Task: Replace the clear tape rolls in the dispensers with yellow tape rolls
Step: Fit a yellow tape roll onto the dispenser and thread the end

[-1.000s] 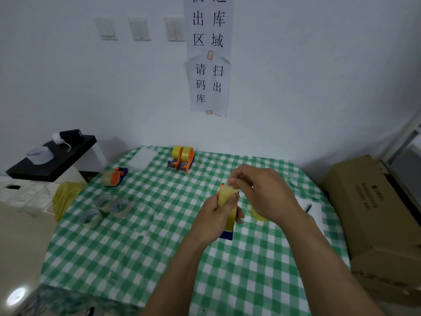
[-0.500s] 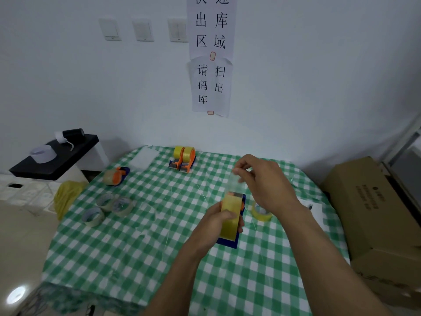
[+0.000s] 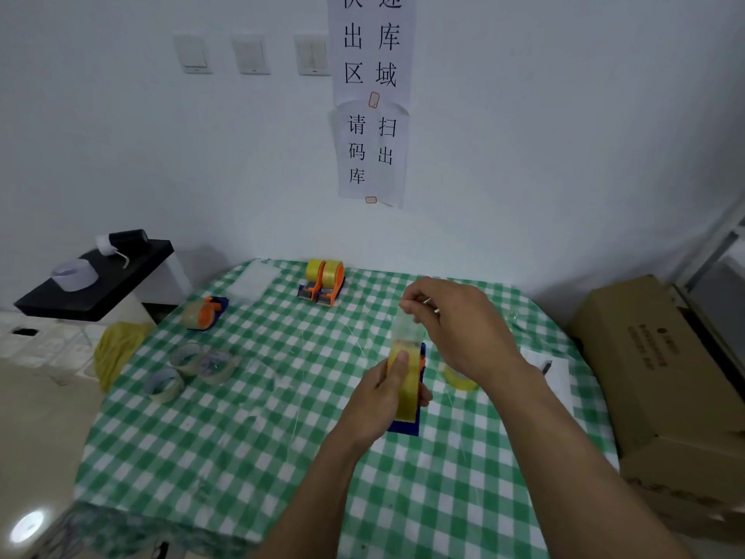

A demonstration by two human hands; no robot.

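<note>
Left hand (image 3: 379, 401) grips the yellow tape roll (image 3: 404, 391) seated in the blue dispenser (image 3: 404, 428), with its fingers (image 3: 399, 363) curled round it and the thumb pressed on the roll's top. Straight above those fingers, the right hand (image 3: 459, 328) pinches the free end of the tape strip (image 3: 403, 330), drawn taut up from the roll. Just right of the gripping fingers, beneath the right wrist, a spare yellow roll (image 3: 459, 380) lies flat on the bench (image 3: 242, 457). Well left of them sit three clear rolls (image 3: 201, 365), and far beyond stand two loaded dispensers (image 3: 324, 282).
</note>
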